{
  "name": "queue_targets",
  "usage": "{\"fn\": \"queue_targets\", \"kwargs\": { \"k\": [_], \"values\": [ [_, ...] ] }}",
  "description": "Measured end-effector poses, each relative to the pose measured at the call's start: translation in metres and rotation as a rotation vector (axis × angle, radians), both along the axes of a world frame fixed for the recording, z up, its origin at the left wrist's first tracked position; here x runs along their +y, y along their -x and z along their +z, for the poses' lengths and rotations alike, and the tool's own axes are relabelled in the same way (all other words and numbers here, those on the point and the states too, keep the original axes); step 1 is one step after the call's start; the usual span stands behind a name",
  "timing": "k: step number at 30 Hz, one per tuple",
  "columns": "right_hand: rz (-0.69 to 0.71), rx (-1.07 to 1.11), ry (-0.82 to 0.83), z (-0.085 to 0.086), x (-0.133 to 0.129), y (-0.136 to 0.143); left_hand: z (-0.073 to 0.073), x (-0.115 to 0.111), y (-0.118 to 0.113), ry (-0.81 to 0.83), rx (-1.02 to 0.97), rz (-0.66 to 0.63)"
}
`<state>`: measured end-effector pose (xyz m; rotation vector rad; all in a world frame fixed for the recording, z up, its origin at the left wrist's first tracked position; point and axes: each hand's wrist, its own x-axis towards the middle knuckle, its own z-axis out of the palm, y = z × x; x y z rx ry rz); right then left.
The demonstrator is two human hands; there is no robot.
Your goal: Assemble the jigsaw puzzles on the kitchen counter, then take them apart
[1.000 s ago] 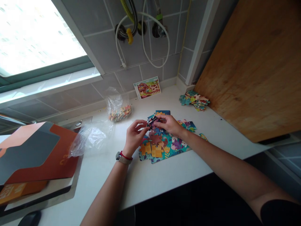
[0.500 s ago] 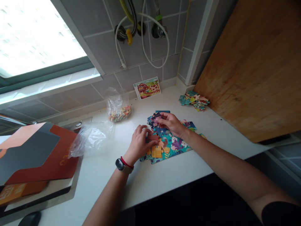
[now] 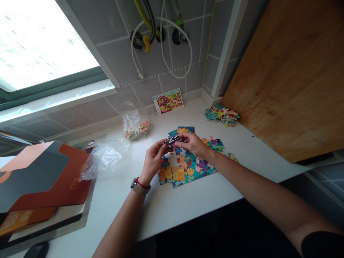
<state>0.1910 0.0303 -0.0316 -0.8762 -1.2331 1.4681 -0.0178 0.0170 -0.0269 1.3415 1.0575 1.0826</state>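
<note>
Between my two hands, above the counter, are dark jigsaw pieces [image 3: 172, 142], tilted so their edges show. My right hand [image 3: 191, 143] pinches them from the right. The fingers of my left hand [image 3: 154, 156] close on their left end. Below lies a partly joined jigsaw puzzle [image 3: 197, 168] with teal, purple and orange animal and plant pictures. Two orange pieces [image 3: 179, 173] sit at its lower left, and more orange and blue pieces [image 3: 185, 129] lie behind my right hand. My hands cover part of the puzzle.
A heap of loose jigsaw pieces [image 3: 222, 114] lies by the wooden board [image 3: 290, 79]. A farm picture card [image 3: 169, 101] leans on the tiled wall. Left stand a clear bag of small pieces [image 3: 137, 129], a crumpled plastic bag [image 3: 106, 157] and an orange-grey box [image 3: 45, 175].
My left hand has risen from the puzzle to the dark pieces and closed on them. The pieces have tipped and come slightly lower in my right hand.
</note>
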Motion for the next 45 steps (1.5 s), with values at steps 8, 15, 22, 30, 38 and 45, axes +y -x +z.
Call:
{"fn": "queue_targets", "kwargs": {
  "k": [8,15,22,30,38,45],
  "values": [
    [-0.005,0.012,0.01,-0.006,0.002,0.002,0.025,-0.007,0.015,-0.289,0.51,-0.111],
    [-0.146,0.03,0.072,-0.009,0.006,-0.001,0.043,-0.01,0.062,-0.274,0.905,-0.463],
    [-0.153,0.008,0.063,-0.01,0.006,-0.001,0.033,-0.011,0.048,-0.274,1.054,-0.436],
    [-0.136,0.074,0.118,-0.003,0.004,-0.001,0.03,-0.002,0.046,-0.252,0.799,-0.324],
    [-0.032,0.285,0.325,0.007,0.001,-0.005,0.021,0.005,0.039,-0.135,0.553,-0.059],
    [0.237,0.384,0.431,0.011,-0.004,-0.008,0.021,0.0,0.026,-0.621,0.735,0.13]
  ]
}}
